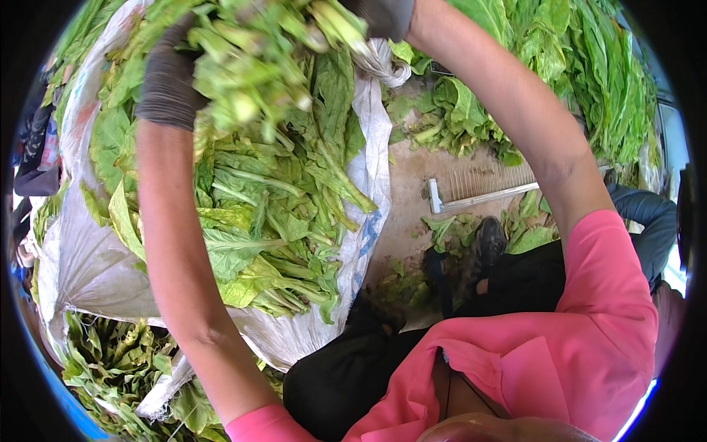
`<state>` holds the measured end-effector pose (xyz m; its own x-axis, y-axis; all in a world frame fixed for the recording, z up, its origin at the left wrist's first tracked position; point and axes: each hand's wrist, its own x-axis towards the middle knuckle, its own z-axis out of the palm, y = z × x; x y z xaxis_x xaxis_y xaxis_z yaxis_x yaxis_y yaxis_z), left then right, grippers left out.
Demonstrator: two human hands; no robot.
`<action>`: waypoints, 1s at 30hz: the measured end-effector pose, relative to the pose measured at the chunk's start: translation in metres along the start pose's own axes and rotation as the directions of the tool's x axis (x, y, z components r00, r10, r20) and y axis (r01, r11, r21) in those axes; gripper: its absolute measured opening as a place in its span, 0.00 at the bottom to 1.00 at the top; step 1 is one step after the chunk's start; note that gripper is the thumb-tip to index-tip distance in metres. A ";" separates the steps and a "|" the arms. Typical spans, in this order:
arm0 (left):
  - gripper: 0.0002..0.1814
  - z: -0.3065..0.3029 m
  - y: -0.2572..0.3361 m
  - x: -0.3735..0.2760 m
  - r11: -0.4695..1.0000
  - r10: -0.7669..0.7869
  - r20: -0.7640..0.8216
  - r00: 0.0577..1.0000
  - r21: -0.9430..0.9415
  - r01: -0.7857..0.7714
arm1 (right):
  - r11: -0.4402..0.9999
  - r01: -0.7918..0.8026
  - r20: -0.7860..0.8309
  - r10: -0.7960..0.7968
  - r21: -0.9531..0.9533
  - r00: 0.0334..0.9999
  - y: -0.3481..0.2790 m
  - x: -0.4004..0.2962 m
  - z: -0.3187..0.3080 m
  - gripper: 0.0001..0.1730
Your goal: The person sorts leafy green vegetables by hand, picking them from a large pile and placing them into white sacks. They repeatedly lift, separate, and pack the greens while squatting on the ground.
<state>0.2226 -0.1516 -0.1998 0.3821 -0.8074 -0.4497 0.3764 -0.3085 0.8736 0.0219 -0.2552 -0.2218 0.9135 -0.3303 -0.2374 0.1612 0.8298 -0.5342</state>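
Note:
Both my hands wear dark grey gloves and reach to the top of the view. My left hand (171,83) is pressed against the left side of a bunch of green leaves with pale stem ends (248,66), blurred and raised above the pile; its fingers are hidden behind the leaves. At the bunch's upper right is my right hand (384,16), cut off by the picture's top edge, its fingers out of sight. Beneath lies a heap of large, partly yellowed leaves (265,221) on a white woven plastic sack (99,276).
A rack with a row of thin metal needles (486,196) lies on the floor among loose leaves (453,116). Long green leaves (607,83) hang or stand at the upper right. More leaves (127,353) fill the lower left. Another person's trousered leg (643,215) shows at the right.

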 end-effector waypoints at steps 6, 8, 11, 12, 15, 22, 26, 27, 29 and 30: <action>0.19 -0.010 -0.030 0.011 0.985 0.168 0.000 0.986 0.046 -0.168 | 0.942 0.218 -0.007 -0.227 -0.254 0.974 0.055 -0.021 -0.005 0.24; 0.19 -0.001 -0.077 0.000 0.988 0.116 -0.167 0.979 0.123 -0.096 | 0.937 0.213 -0.135 -0.258 -0.276 0.957 0.089 -0.026 -0.025 0.23; 0.16 -0.002 -0.124 -0.013 0.970 -0.153 -0.170 0.974 -0.215 0.115 | 0.981 -0.008 -0.274 0.062 0.195 0.960 0.127 -0.015 -0.058 0.21; 0.18 -0.008 -0.123 -0.019 0.974 -0.149 -0.171 0.974 -0.195 0.115 | 0.976 0.058 -0.287 0.005 0.211 0.958 0.133 -0.015 -0.054 0.21; 0.26 -0.024 -0.138 -0.031 0.996 -0.091 -0.236 0.967 -0.031 0.086 | 0.961 0.069 -0.416 0.052 0.269 0.908 0.132 -0.022 -0.011 0.20; 0.29 -0.068 -0.157 -0.107 0.986 -0.079 -0.342 0.936 -0.167 0.022 | 0.956 0.041 -0.225 -0.110 -0.290 0.968 0.125 -0.034 -0.040 0.28; 0.45 -0.093 -0.163 -0.066 0.869 -0.401 -0.020 0.916 -0.324 0.374 | 0.969 -0.006 -0.252 -0.058 -0.246 0.966 0.128 -0.029 -0.028 0.19; 0.48 -0.099 -0.164 -0.056 0.863 -0.382 0.082 0.921 -0.327 0.387 | 0.969 0.040 -0.198 -0.090 -0.245 0.976 0.135 -0.022 -0.040 0.19; 0.52 -0.056 -0.148 -0.052 0.904 -0.314 -0.074 0.947 -0.329 0.274 | 0.985 -0.120 -0.244 0.086 -0.125 0.966 0.131 -0.015 -0.061 0.20; 0.46 -0.050 -0.140 -0.054 0.915 -0.272 -0.056 0.961 -0.323 0.240 | 0.677 0.217 0.050 -0.257 -0.703 0.965 0.134 -0.016 -0.073 0.27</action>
<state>0.1916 -0.0394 -0.3069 0.3122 -0.6637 -0.6797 0.7092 -0.3133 0.6316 0.0018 -0.1715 -0.3493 0.8589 -0.5096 -0.0513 0.0444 0.1740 -0.9837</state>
